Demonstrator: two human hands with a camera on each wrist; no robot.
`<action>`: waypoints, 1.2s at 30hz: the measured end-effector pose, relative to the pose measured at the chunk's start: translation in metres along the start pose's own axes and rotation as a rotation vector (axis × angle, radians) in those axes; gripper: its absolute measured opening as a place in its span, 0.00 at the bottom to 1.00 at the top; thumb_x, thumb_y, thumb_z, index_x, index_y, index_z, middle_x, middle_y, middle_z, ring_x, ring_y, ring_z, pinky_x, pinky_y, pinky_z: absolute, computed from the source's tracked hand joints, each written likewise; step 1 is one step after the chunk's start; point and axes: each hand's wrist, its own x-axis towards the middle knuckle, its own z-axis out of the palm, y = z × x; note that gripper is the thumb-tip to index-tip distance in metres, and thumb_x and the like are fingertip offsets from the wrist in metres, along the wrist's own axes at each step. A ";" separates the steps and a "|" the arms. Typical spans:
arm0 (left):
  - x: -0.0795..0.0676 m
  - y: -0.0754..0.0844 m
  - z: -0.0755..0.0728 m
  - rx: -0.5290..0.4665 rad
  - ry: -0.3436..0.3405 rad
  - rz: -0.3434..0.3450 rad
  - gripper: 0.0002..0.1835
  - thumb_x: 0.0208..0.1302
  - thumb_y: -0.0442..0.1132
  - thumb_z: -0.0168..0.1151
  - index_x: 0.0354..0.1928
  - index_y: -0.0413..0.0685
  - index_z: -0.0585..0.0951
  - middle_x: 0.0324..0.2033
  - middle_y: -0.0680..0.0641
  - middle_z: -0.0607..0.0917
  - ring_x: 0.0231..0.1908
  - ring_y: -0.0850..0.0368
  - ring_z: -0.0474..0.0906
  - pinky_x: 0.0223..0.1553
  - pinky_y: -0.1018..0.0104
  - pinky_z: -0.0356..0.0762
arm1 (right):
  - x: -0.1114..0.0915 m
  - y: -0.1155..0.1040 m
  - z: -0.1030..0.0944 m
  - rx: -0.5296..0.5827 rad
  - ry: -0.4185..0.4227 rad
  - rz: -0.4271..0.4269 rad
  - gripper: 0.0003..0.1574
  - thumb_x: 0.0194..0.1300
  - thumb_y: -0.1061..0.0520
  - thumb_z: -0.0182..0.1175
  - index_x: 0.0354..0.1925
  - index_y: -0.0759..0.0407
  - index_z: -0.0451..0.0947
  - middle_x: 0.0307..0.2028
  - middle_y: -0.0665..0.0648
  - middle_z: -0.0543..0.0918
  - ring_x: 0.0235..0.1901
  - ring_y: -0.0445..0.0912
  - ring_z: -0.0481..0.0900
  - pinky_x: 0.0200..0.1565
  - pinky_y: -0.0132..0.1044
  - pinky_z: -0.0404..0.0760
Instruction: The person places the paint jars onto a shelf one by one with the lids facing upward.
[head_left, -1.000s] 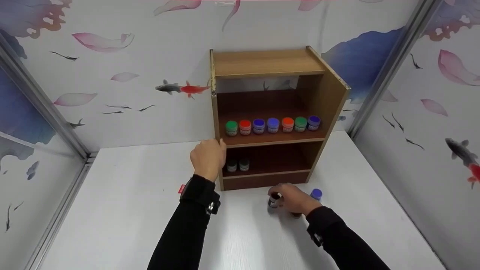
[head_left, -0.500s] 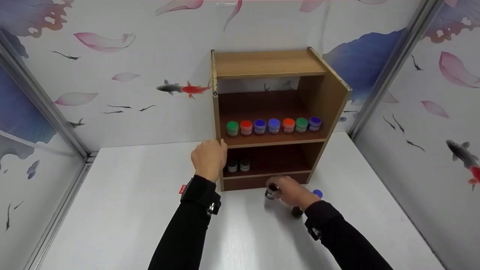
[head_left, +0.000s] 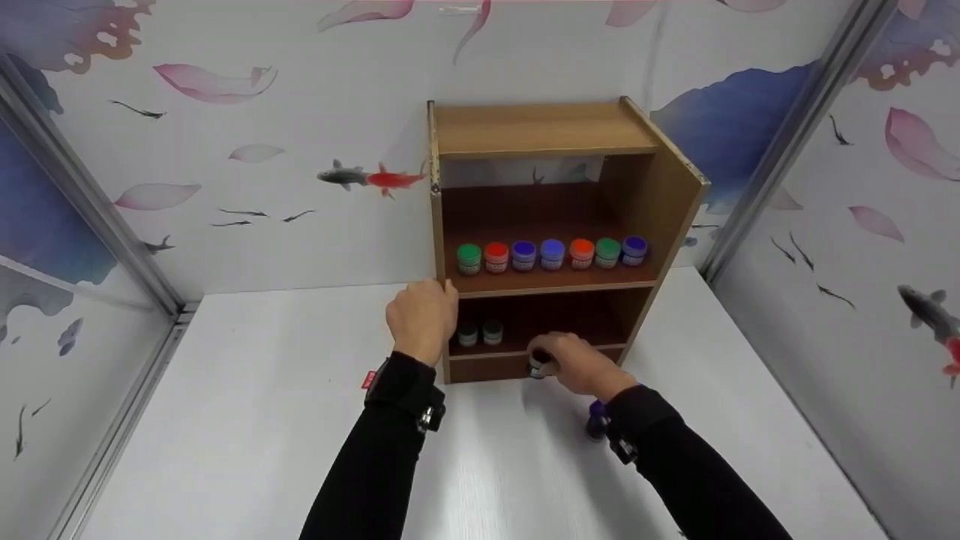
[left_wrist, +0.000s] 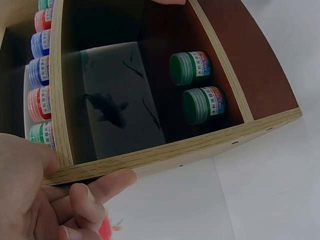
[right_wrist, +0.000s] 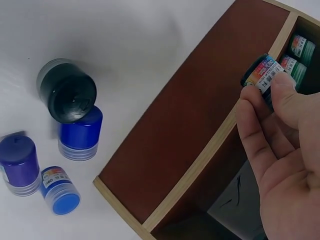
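My left hand (head_left: 420, 319) grips the left side panel of a small wooden shelf (head_left: 544, 126), thumb on one side and fingers on the other in the left wrist view. My right hand (head_left: 576, 365) pinches a dark paint jar (right_wrist: 265, 74) with a colourful label. That jar is in front of the shelf's bottom board, near the lower compartment's front edge. Inside the lower compartment, at its left end, stand two green paint jars (left_wrist: 204, 105). A row of several paint jars with green, red and blue lids (head_left: 523, 256) lines the compartment above.
On the white table right of the shelf, the right wrist view shows a dark green jar (right_wrist: 67, 92), a blue jar (right_wrist: 80, 131), a purple jar (right_wrist: 20, 162) and a light-blue-lidded jar (right_wrist: 60, 190). Printed wall panels (head_left: 247, 225) stand behind and beside.
My right hand has lifted the dark jar off the table and carried it up and slightly left, toward the lower compartment. The left hand keeps its grip on the shelf.
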 end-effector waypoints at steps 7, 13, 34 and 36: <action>0.001 0.000 -0.001 -0.016 0.003 -0.014 0.27 0.73 0.51 0.49 0.21 0.42 0.81 0.20 0.44 0.84 0.20 0.54 0.78 0.17 0.63 0.65 | 0.009 -0.004 -0.003 0.049 0.024 0.093 0.23 0.66 0.65 0.60 0.59 0.58 0.75 0.56 0.60 0.80 0.59 0.53 0.77 0.60 0.49 0.75; 0.000 0.001 0.000 -0.025 0.010 -0.009 0.27 0.73 0.51 0.49 0.22 0.41 0.82 0.22 0.43 0.84 0.20 0.53 0.77 0.17 0.63 0.67 | 0.017 -0.003 -0.004 0.058 0.040 0.093 0.25 0.67 0.65 0.59 0.62 0.60 0.72 0.60 0.63 0.77 0.62 0.56 0.74 0.62 0.50 0.74; 0.000 0.002 0.001 -0.018 0.020 -0.025 0.27 0.73 0.52 0.50 0.18 0.43 0.81 0.18 0.45 0.83 0.19 0.56 0.77 0.16 0.64 0.66 | 0.044 -0.004 0.004 0.031 0.154 0.108 0.25 0.69 0.59 0.59 0.63 0.58 0.73 0.56 0.62 0.82 0.50 0.54 0.83 0.51 0.47 0.81; 0.000 0.002 0.001 -0.022 0.018 -0.026 0.27 0.73 0.51 0.50 0.18 0.44 0.81 0.18 0.46 0.82 0.18 0.56 0.75 0.16 0.64 0.65 | 0.046 -0.004 0.005 0.037 0.154 0.119 0.25 0.69 0.57 0.59 0.63 0.57 0.73 0.55 0.62 0.82 0.48 0.53 0.84 0.50 0.47 0.82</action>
